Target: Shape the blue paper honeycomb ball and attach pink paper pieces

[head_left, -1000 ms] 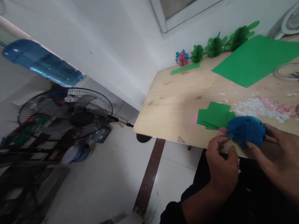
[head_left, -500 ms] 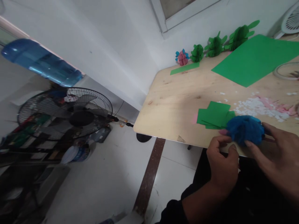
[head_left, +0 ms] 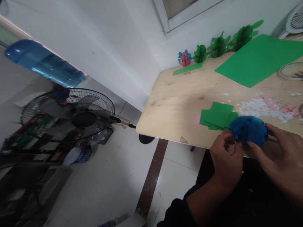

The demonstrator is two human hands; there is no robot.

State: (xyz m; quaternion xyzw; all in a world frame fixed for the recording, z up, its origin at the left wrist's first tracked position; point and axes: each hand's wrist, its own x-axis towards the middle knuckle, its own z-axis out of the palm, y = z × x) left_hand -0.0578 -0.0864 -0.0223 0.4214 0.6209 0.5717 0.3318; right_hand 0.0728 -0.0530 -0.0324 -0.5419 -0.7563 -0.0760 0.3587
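A round blue folded-paper ball [head_left: 248,130] is held over the table's near edge. My right hand [head_left: 281,154] grips it from the right, with the thumb in front and fingers behind. At its lower left, my left hand [head_left: 226,157] is closed, thumb and forefinger at the ball's edge; the fingertips are partly hidden. Just left of the ball, overlapped by it, lie several green paper pieces [head_left: 216,115], with a bit of pink paper [head_left: 197,119] beside them.
Along the wall stand a pink-and-blue paper figure [head_left: 185,58] and several green paper turtles [head_left: 218,46]. A large green sheet [head_left: 258,61], a tape roll [head_left: 281,74] and white scraps [head_left: 258,108] lie on the wooden table [head_left: 170,107]. A black fan [head_left: 84,119] stands left.
My left thumb and forefinger have come up against the ball's lower left side. The ball is turned slightly, and the pink tip at its left no longer shows.
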